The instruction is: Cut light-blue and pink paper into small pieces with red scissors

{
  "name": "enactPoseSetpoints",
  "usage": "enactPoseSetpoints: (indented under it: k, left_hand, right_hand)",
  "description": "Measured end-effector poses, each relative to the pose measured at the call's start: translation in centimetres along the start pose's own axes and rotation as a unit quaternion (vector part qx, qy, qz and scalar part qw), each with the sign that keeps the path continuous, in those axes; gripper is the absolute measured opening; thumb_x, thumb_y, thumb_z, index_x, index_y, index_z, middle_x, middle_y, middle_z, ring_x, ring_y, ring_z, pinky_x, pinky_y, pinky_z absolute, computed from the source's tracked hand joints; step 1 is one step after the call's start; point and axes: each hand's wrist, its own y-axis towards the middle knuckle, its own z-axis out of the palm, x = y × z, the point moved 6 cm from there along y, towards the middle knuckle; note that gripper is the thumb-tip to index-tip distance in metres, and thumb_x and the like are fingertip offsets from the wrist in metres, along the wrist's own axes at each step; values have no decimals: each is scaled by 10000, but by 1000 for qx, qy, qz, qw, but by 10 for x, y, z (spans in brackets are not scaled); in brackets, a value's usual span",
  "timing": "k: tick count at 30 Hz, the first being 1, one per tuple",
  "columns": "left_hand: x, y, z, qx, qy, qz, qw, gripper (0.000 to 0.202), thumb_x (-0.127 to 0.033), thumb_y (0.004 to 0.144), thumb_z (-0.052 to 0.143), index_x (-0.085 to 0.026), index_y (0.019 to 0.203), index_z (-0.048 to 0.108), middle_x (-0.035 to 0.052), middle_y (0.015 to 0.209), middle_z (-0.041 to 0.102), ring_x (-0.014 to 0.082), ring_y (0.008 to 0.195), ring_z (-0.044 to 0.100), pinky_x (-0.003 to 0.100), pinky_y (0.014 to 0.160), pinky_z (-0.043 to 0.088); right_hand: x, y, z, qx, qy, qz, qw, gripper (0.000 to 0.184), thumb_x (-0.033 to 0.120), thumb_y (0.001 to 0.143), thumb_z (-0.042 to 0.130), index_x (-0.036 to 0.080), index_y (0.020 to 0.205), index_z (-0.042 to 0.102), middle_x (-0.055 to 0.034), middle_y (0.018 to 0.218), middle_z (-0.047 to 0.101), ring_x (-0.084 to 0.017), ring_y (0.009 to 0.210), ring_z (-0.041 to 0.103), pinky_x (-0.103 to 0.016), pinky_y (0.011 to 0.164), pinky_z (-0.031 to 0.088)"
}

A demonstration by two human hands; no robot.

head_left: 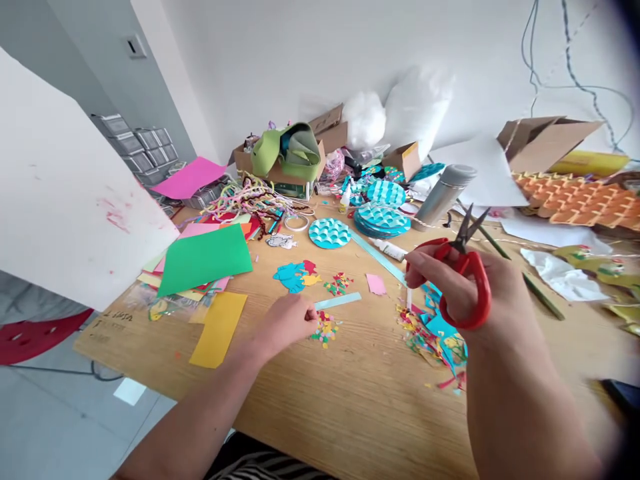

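Note:
My right hand (493, 287) is raised above the table's right side. Its fingers are in the red handles of a pair of scissors (463, 257), whose dark blades point up and away, slightly apart. Low over the table's middle, my left hand (293, 323) is closed with its fingertips at one end of a light blue paper strip (340, 301). Small colourful paper bits (327, 331) lie right beside those fingers. Just beyond are a second heap of bits (339, 284), blue fish cutouts (291, 276) and a pink paper square (375, 284).
Green paper (206, 260) and yellow paper (220, 330) lie left. Paper scraps (440, 333) lie below the scissors. Farther back are blue scaly paper discs (330, 233), a glue bottle (389, 250), a steel flask (445, 197) and pipe cleaners (245, 200). A white board (75, 173) stands left.

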Motion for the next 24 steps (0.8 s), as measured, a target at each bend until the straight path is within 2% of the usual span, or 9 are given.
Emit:
enactPoseSetpoints:
  k: [5, 10, 15, 18, 19, 21, 23, 24]
  left_hand:
    - [3, -7, 24, -6, 22, -13, 1000, 168, -157, 720, 537, -175, 638, 682, 50, 725, 699, 156, 640, 590, 249, 581, 363]
    - [3, -9, 24, -10, 34, -4, 999, 213, -165, 764, 522, -193, 711, 726, 61, 785, 710, 176, 732, 618, 263, 676, 418]
    - [9, -11, 24, -22, 34, 24, 999, 219, -151, 779, 535, -195, 721, 742, 66, 792, 709, 182, 747, 630, 269, 709, 435]
    - [10, -12, 18, -49, 29, 36, 998, 196, -166, 787, 550, -197, 750, 740, 49, 781, 704, 168, 725, 623, 261, 684, 435]
    - [10, -11, 14, -62, 29, 36, 997, 192, -171, 792, 549, -198, 765, 738, 44, 778, 702, 164, 717, 620, 259, 673, 435]
    - [9, -9, 3, -87, 35, 36, 995, 191, -174, 802, 544, -198, 781, 732, 38, 776, 701, 163, 718, 617, 260, 670, 437]
    - [7, -5, -8, -100, 45, 40, 993, 179, -169, 804, 551, -195, 797, 728, 41, 789, 704, 170, 751, 620, 265, 695, 444]
    - [6, -1, -12, -99, 47, 46, 993, 177, -164, 807, 551, -194, 813, 726, 45, 806, 706, 168, 758, 622, 265, 708, 448]
  right_hand:
    - [6, -4, -7, -2, -25, -35, 999, 258, 392, 756, 676, 177, 617, 646, -20, 578, 651, -117, 491, 525, -248, 446, 368]
    - [12, -10, -6, 19, -39, -35, 998, 276, 409, 770, 669, 185, 613, 639, -5, 552, 642, -79, 395, 437, -231, 378, 305]
    - [16, -12, 4, 56, -56, -50, 996, 291, 419, 770, 672, 178, 611, 632, -5, 555, 633, -107, 472, 542, -216, 426, 387]
    - [10, -14, 15, 99, -69, -67, 990, 220, 363, 812, 617, 174, 703, 644, -27, 638, 668, -145, 563, 615, -229, 481, 452]
    - [6, -15, 19, 102, -75, -79, 989, 180, 335, 822, 590, 174, 760, 643, -38, 696, 688, -161, 613, 639, -242, 524, 478]
    - [-6, -22, 32, 147, -94, -119, 978, 140, 258, 826, 540, 175, 899, 626, -67, 866, 707, -199, 766, 671, -285, 644, 511]
    - [-27, -33, 49, 200, -159, -149, 955, 191, 149, 787, 499, 179, 941, 608, -82, 954, 686, -218, 831, 661, -313, 700, 504]
    - [-38, -40, 58, 225, -190, -171, 940, 260, 107, 753, 494, 173, 980, 602, -86, 936, 680, -225, 832, 655, -322, 710, 501]
